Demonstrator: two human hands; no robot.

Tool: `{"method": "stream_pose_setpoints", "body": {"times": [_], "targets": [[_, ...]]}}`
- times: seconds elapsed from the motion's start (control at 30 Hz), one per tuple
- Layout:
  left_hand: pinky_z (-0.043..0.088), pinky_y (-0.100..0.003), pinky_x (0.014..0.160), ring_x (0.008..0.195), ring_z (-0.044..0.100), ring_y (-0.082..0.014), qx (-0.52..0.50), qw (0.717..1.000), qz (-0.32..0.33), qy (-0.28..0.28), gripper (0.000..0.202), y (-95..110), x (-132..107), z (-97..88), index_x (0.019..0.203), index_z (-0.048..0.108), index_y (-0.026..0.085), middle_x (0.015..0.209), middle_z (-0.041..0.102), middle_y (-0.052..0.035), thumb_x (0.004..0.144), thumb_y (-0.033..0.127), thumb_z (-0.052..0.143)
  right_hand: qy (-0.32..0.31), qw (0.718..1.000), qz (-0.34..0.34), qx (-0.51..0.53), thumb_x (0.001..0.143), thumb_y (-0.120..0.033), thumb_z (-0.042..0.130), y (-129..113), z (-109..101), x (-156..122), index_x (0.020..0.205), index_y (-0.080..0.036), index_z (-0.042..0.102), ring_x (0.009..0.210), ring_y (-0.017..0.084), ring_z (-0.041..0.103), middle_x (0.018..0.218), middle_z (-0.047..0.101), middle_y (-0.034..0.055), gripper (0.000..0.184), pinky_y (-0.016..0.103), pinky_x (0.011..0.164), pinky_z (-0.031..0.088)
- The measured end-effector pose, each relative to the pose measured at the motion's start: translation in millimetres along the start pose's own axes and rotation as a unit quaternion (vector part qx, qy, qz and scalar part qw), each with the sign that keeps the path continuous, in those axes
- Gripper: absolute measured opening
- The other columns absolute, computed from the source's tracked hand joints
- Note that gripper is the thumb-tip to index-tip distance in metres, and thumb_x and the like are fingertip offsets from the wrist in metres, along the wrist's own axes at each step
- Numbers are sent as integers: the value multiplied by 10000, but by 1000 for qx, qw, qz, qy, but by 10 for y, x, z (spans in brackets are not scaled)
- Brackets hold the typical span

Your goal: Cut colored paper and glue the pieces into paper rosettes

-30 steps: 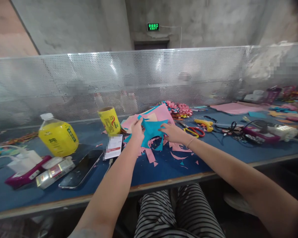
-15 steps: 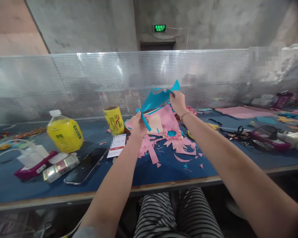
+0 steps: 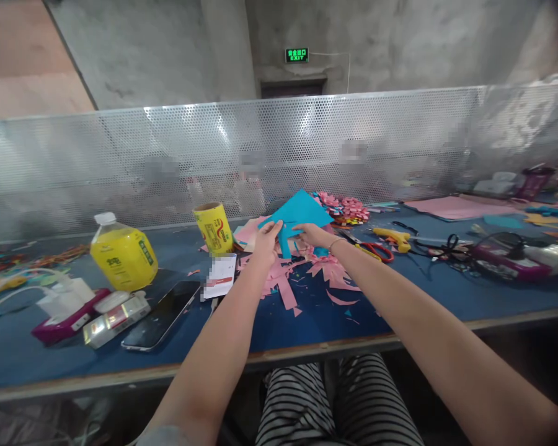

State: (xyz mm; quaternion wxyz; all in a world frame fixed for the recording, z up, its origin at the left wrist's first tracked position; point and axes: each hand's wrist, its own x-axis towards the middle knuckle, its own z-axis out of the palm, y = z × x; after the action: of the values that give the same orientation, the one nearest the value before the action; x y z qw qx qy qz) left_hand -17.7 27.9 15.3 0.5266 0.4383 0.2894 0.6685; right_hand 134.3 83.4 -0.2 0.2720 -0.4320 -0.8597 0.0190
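Observation:
A sheet of blue paper [image 3: 302, 207] is held up over the table's pile of paper, with a narrow strip hanging from its lower edge. My left hand [image 3: 266, 240] pinches its lower left side between thumb and fingers. At the lower right, my right hand [image 3: 317, 235] has its fingers closed on the same sheet; its fingertips are partly hard to see. Beneath lie pink paper scraps [image 3: 286, 291] and a fringed pink paper piece [image 3: 330, 269]. Red-and-yellow scissors [image 3: 379, 251] rest right of my right hand.
Left of my hands stand a yellow cardboard tube [image 3: 216, 229] and a yellow liquid bottle [image 3: 123, 254]. Two phones, one dark [image 3: 162, 316], and a purple power strip [image 3: 67, 322] lie nearby. Pink paper flowers [image 3: 353, 209] and a yellow glue gun [image 3: 393, 238] are at right. A perforated metal screen [image 3: 190, 155] bounds the back.
The blue paper went from stretched and twisted between my hands to a flatter sheet, lower down. My right hand came down and left, closer to my left hand, uncovering the scissors and flowers.

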Motion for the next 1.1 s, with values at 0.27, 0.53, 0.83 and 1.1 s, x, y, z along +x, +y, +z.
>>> {"method": "stream_pose_setpoints", "body": {"times": [0.27,0.53,0.83,1.1], "targets": [[378,-228,489,511,518,-114,145,987,-54,-33,239,-130,8,-122,597,550,155,514,519,22,525,265,749,59,974,158,151,656,12,383,178,-360,-320,982,-97,602,670,98,619,1052,634,86,407,199,646,482],[228,-222,443,395,291,-44,241,968,-61,-40,343,-138,-83,-41,469,400,170,435,327,87,488,137,741,151,947,278,-56,722,-75,400,644,-663,-841,897,-98,649,903,188,605,943,667,121,305,271,810,420],[381,-242,581,618,536,-124,213,975,-46,-40,266,-148,-85,6,684,654,155,761,639,-44,459,25,712,59,952,286,-92,749,-147,437,607,-786,-856,804,-113,668,836,186,605,869,676,103,240,237,725,418],[437,-289,759,1000,546,-229,247,962,-1,-117,478,-135,-157,53,932,670,221,1098,601,-83,475,108,751,44,959,186,208,836,-293,426,193,-518,-749,1021,-137,550,709,132,613,893,656,82,272,228,610,473]]}}
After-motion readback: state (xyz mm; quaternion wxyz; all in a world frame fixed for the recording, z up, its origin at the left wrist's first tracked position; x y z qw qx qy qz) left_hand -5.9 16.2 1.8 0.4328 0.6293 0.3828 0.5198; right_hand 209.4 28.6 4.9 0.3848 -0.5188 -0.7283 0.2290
